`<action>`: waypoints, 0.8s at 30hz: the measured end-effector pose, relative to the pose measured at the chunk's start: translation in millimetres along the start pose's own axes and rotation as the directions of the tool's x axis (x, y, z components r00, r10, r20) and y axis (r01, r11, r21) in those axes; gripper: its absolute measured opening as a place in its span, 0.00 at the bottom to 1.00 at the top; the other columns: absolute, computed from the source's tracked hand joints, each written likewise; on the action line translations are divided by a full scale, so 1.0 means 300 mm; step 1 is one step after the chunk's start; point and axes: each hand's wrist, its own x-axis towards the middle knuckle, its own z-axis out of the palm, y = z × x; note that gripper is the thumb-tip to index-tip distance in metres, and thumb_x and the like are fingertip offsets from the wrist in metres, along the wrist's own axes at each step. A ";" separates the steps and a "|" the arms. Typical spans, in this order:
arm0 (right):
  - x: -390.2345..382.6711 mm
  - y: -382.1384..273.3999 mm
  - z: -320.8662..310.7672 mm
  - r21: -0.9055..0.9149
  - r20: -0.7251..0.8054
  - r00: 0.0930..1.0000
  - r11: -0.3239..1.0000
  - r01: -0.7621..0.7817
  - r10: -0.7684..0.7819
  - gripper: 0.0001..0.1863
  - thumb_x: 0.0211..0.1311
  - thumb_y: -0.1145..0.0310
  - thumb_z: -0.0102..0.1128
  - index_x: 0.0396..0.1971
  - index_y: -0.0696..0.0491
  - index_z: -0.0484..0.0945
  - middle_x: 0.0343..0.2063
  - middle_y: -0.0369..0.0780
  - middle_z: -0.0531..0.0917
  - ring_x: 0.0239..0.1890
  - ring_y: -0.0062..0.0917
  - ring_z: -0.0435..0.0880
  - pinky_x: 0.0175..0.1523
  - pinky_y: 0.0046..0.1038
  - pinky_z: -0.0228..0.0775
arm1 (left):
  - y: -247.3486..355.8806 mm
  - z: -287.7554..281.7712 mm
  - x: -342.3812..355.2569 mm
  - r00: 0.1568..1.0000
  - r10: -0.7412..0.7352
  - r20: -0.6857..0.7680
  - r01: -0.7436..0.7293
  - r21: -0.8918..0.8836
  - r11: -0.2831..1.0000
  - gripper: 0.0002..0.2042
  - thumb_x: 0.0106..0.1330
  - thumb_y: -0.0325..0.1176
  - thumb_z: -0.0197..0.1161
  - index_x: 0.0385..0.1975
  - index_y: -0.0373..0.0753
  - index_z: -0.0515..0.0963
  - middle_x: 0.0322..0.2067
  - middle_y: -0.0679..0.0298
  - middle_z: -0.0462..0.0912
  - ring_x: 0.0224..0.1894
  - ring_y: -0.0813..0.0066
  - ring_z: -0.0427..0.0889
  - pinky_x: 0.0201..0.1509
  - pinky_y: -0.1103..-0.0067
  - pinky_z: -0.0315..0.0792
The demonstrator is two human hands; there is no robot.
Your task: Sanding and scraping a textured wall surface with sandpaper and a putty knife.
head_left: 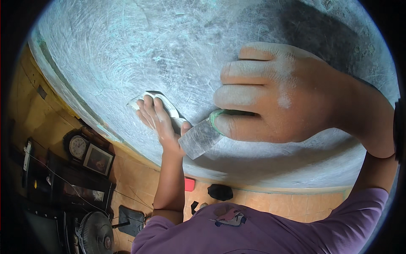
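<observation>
At the lower left of the frame, a fan (96, 233) stands below a round-faced clock (78, 146) and a framed picture (98, 159), all well apart from the work. Left of centre, the left hand (157, 120) lies against the blue-grey, scratched wall (139, 51); its fingers are extended, its thumb is spread apart, and it presses on a pale sheet (170, 106) whose darker part shows between fingers and thumb. The sheet's exact kind cannot be told. On the floor (251, 203), at lower centre, lie a red object (189, 184) and a black one (220, 192).

Right of the left hand, at mid-frame, the flat blade of a scraper (200, 137) points down and leftward, overlapping the left wrist in this view; whether the two touch is unclear. Its green-edged end is held in the right hand (275, 93), right of centre, whose grip is clamped on the tool and whose fingers are dusted white. A dark shadow falls on the wall at upper right.

Step in hand, as judged: surface preparation, by rubbing with the sheet, with the scraper held in reserve. A further stroke would call for even palm pressure and a blade kept clear of the wrist.
</observation>
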 end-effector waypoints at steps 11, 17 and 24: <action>0.006 -0.009 -0.010 -0.011 0.005 1.000 1.000 -0.021 0.021 0.07 0.41 0.67 0.60 0.24 0.50 0.77 0.25 0.32 0.75 0.29 0.21 0.74 0.31 0.24 0.64 | -0.072 -0.009 0.034 0.913 0.407 0.018 -0.403 0.178 0.898 0.38 0.62 0.53 0.49 0.64 0.29 0.54 0.66 0.42 0.50 0.69 0.41 0.42 0.67 0.50 0.29; 0.004 -0.010 0.000 -0.001 -0.007 1.000 1.000 -0.010 0.010 0.07 0.39 0.67 0.60 0.23 0.50 0.77 0.25 0.32 0.74 0.29 0.22 0.74 0.30 0.24 0.64 | -0.081 0.006 -0.029 0.988 0.157 -0.007 -0.156 0.085 0.984 0.38 0.62 0.52 0.49 0.65 0.29 0.53 0.66 0.42 0.50 0.69 0.41 0.42 0.67 0.50 0.28; -0.002 -0.012 0.004 -0.028 -0.022 1.000 1.000 -0.010 0.010 0.07 0.38 0.67 0.60 0.22 0.51 0.77 0.23 0.32 0.73 0.28 0.22 0.73 0.30 0.24 0.63 | -0.104 0.005 0.016 0.914 0.406 0.017 -0.403 0.173 0.899 0.37 0.62 0.52 0.49 0.64 0.29 0.55 0.66 0.43 0.51 0.69 0.40 0.42 0.67 0.50 0.29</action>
